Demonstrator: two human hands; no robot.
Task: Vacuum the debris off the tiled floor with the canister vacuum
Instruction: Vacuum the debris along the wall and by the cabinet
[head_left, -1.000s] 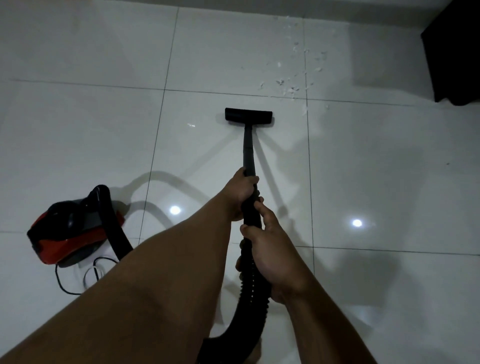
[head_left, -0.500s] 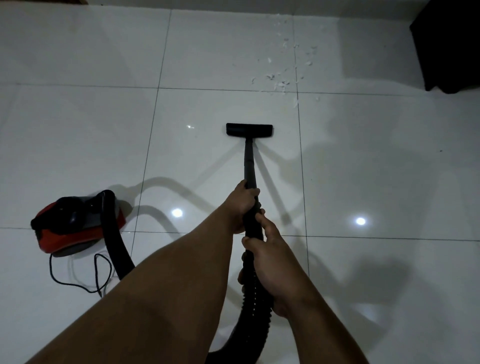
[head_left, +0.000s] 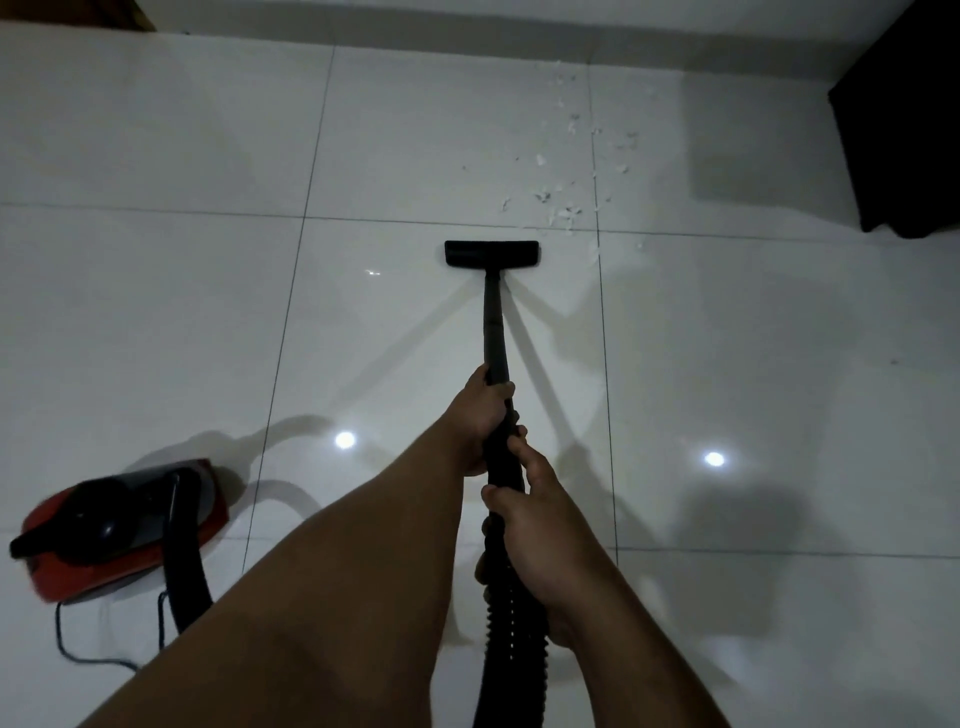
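Scattered white debris (head_left: 566, 200) lies on the glossy white tiled floor (head_left: 156, 312), around a grout crossing ahead and to the right. The vacuum's black floor head (head_left: 492, 254) rests flat on the tile just short of and left of the debris. Its black wand (head_left: 493, 322) runs back to my hands. My left hand (head_left: 480, 410) grips the wand further forward. My right hand (head_left: 540, 530) is closed around the handle where the ribbed hose (head_left: 511, 623) starts. The red and black canister (head_left: 119, 525) sits on the floor at my left.
A dark piece of furniture (head_left: 904, 130) stands at the upper right near the debris. The wall base runs along the top. The canister's hose (head_left: 182, 566) and thin power cord (head_left: 93, 657) loop on the floor at the lower left.
The floor head drew back from the debris, then moved forward close to it again. The canister has shifted on the floor and looks blurred. Both hands kept their grip.
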